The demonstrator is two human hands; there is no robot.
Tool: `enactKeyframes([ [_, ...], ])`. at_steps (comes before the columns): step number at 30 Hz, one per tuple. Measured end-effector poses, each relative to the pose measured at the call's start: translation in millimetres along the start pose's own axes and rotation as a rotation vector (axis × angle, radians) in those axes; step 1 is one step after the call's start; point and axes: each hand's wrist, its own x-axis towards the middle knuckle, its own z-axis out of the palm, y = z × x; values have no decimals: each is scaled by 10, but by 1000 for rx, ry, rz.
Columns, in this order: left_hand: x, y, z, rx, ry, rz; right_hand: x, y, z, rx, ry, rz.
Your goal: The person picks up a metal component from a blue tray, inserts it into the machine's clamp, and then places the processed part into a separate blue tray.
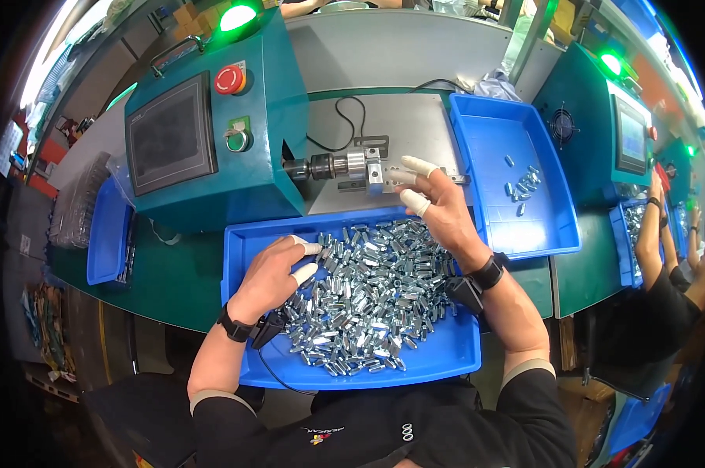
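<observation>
The metal pieces [360, 308] were short, slim and bright silver with a bluish sheen, their long sides faceted. Hundreds lay loose in the wide blue tray [446, 349], heaped across its middle and up to its far rim, mostly on their sides and pointing every way, with bare blue bottom showing along its near edge. Beyond that tray's far rim, near its middle, stood the clamping block [374, 170], upright, silver and blocky; whether it gripped a piece could not be made out. Further small pieces [526, 181] of similar look lay scattered beyond the tray's far right corner.
</observation>
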Motion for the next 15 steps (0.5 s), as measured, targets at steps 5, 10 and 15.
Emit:
enactKeyframes([
  [5, -24, 13, -20, -2, -6, -4, -29, 36, 38, -29, -35, -148],
  [10, -54, -38, 15, 0, 10, 14, -22, 33, 37, -61, -34, -157],
  [15, -47, -57, 41, 30, 20, 41, 7, 110, 29, -86, 36, -163],
])
